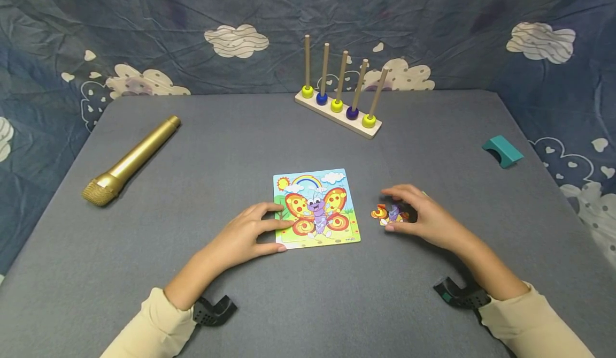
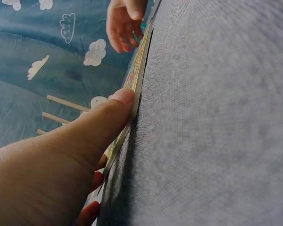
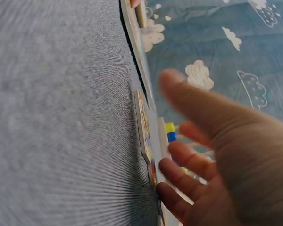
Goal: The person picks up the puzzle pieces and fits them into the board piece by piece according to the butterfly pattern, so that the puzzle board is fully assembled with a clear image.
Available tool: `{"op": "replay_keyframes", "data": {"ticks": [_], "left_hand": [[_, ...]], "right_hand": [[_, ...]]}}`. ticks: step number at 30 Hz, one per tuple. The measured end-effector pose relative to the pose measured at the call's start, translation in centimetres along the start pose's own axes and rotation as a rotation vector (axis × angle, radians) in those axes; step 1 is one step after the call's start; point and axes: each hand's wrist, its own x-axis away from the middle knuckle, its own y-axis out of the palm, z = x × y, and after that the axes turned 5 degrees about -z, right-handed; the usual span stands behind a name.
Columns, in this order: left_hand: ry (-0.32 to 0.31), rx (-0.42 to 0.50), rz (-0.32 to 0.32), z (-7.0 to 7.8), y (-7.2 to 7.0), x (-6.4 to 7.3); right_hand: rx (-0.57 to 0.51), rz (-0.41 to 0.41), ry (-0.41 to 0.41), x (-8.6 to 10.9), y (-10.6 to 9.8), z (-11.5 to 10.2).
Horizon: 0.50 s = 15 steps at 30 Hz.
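Observation:
A square butterfly puzzle [image 1: 315, 211] lies flat on the grey table, its picture showing a rainbow, sun and clouds. My left hand [image 1: 250, 229] rests along its left side, fingertips on the picture and thumb at the lower left corner; in the left wrist view, the thumb [image 2: 120, 99] lies against the board's edge. To the right of the puzzle, a few loose puzzle pieces [image 1: 389, 214] with orange and purple print lie close together. Around them my right hand [image 1: 428, 216] is spread, thumb near side and fingers far side, its fingers apart in the right wrist view and partly hiding the pieces.
A gold microphone [image 1: 137, 157] lies at the left. At the back stands a wooden peg rack [image 1: 339, 116] with yellow and blue beads on its upright pegs. A teal arch block [image 1: 503, 151] is near the right edge. Patterned cloth [image 1: 168, 37] hangs behind the table.

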Motion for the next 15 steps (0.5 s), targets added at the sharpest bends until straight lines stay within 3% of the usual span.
{"op": "replay_keyframes", "data": {"ticks": [10, 15], "left_hand": [[-0.008, -0.001, -0.003, 0.12, -0.04, 0.02], [-0.009, -0.003, -0.008, 0.17, -0.05, 0.03]], "right_hand": [[0.116, -0.104, 0.075, -0.16, 0.28, 0.21], [0.151, -0.087, 0.021, -0.21, 0.42, -0.09]]}}
